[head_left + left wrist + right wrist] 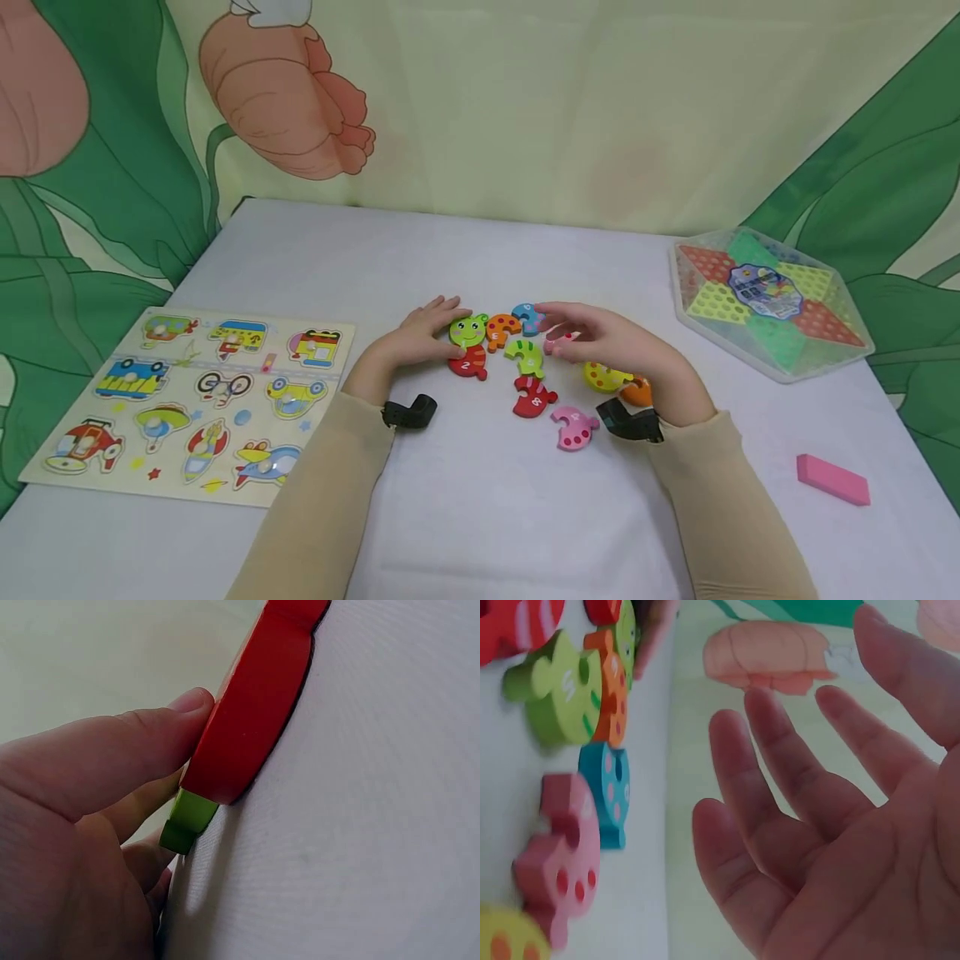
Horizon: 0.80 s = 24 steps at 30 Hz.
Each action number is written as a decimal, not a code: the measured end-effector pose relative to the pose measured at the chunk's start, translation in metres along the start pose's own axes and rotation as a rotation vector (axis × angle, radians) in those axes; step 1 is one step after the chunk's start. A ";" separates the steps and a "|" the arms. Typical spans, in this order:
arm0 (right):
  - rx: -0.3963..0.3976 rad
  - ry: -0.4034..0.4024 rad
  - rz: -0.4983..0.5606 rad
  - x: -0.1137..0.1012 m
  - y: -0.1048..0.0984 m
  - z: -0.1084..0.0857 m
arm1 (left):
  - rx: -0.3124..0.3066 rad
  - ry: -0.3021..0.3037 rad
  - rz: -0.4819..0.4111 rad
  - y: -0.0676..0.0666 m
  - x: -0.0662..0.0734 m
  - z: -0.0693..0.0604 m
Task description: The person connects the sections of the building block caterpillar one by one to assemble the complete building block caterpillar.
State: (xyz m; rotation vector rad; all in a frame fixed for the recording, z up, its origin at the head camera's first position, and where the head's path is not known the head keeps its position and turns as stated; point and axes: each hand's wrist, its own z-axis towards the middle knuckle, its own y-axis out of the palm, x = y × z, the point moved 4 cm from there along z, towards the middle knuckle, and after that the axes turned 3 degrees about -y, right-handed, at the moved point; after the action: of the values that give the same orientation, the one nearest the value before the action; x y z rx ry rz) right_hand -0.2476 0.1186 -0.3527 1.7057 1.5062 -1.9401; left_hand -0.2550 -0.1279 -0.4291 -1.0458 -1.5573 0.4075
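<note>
The table (480, 517) carries puzzle pieces (534, 398), grouped between and partly beneath the hands. Right hand (611, 332): fingers spread, holding nothing; low wrist travel could drag the yellow piece (604, 377). Left hand (411, 335): fingers extended, thumb touching the red piece (468, 365); sideways thumb pressure could shift it from the green head (467, 332). Box label (766, 292): illegible. Red piece: "2". Green striped piece (562, 705): apparently "5".

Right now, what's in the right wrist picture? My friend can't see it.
A right hand, palm showing, holds nothing. Beside it, a spotted pink piece, a blue piece and a green piece lie on a white tabletop.
</note>
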 end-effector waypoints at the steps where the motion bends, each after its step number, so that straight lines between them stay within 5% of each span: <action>1: -0.006 0.002 -0.001 -0.002 0.000 0.006 | -0.003 0.001 -0.003 0.000 0.000 0.000; 16: -0.153 0.041 -0.177 0.005 0.005 0.069 | -0.009 -0.011 0.005 0.001 -0.001 0.002; 24: -0.176 0.113 -0.278 0.013 0.016 0.086 | -0.002 -0.003 -0.007 0.000 -0.002 0.000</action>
State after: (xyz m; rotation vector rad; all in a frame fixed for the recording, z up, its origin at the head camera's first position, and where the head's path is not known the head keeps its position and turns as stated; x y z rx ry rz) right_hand -0.2982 0.0543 -0.3852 1.6286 1.9849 -1.7882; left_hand -0.2552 -0.1291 -0.4304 -1.0411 -1.5646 0.4028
